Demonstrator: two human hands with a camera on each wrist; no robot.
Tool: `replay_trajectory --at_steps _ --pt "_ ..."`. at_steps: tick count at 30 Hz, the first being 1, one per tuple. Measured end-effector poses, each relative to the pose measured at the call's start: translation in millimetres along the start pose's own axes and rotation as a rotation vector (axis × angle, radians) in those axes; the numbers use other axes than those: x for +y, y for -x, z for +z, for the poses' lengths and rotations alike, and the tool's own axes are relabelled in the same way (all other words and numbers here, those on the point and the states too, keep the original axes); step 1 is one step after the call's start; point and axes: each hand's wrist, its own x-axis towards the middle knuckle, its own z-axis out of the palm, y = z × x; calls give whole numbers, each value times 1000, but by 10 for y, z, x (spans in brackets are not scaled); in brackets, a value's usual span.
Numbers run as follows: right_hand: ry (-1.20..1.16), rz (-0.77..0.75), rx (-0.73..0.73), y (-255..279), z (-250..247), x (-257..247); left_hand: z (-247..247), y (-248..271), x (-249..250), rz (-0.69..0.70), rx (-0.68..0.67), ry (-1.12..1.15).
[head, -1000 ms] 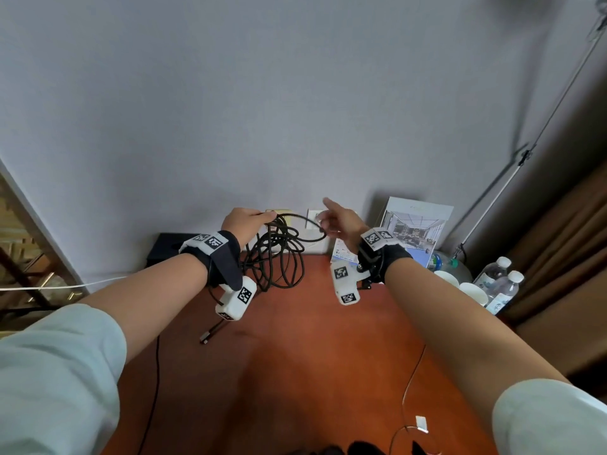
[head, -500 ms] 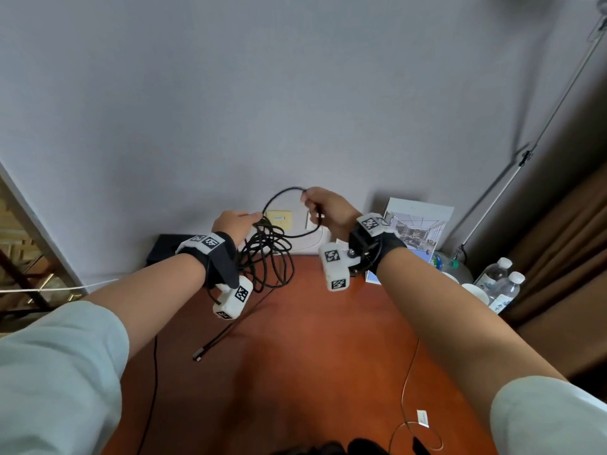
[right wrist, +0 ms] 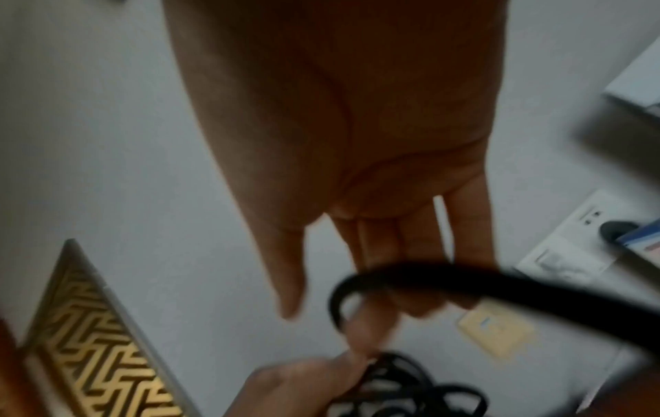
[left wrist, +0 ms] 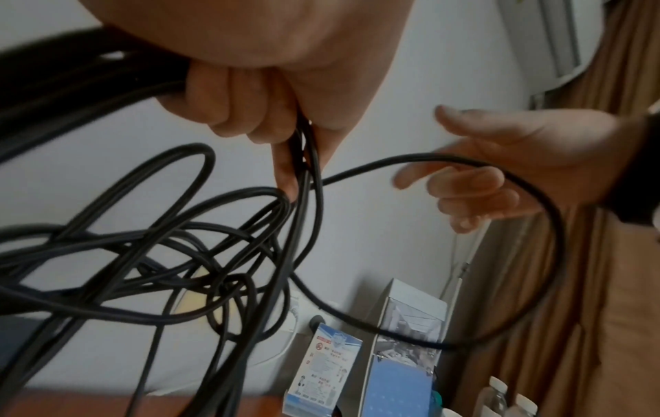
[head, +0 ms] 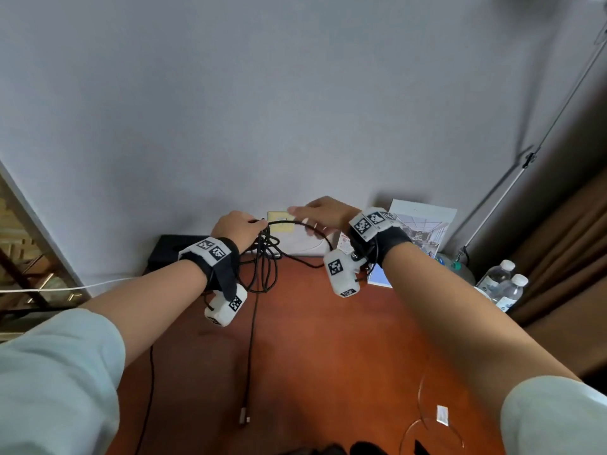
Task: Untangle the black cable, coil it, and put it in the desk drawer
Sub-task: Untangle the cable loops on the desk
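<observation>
My left hand (head: pixel 241 226) is raised over the back of the red-brown desk (head: pixel 328 356), its fingers curled round several loops of the black cable (head: pixel 262 267). The loops hang tangled below the fist (left wrist: pixel 250 107). One strand arcs right to my right hand (head: pixel 317 213), whose fingers (left wrist: pixel 464 183) are stretched out loosely, with the cable (left wrist: pixel 518 180) running across them and not gripped. Seen from the right wrist, the cable (right wrist: pixel 464 279) crosses just below the straight fingers (right wrist: pixel 378 242). A single tail drops to the desk and ends in a plug (head: pixel 244 420). No drawer shows.
At the back wall are a black box (head: pixel 164 254), a yellow wall plate (head: pixel 281 221), a white socket block (head: pixel 305 246) and a standing brochure (head: pixel 423 224). Water bottles (head: pixel 505 284) stand far right. A thin white wire with a tag (head: pixel 441 415) lies front right.
My right hand, gripping a raised loop half a second ago, has dropped toward the left hand and opened its fingers. The hanging tail has swung, and its plug sits nearer the desk front.
</observation>
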Motion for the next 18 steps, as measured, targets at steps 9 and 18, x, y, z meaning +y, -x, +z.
replay_trajectory --at_steps 9,18 --pt "-72 140 30 -260 246 -16 20 36 269 150 89 -255" --pt "271 323 497 -34 -143 830 -231 -97 -87 50 91 -77"
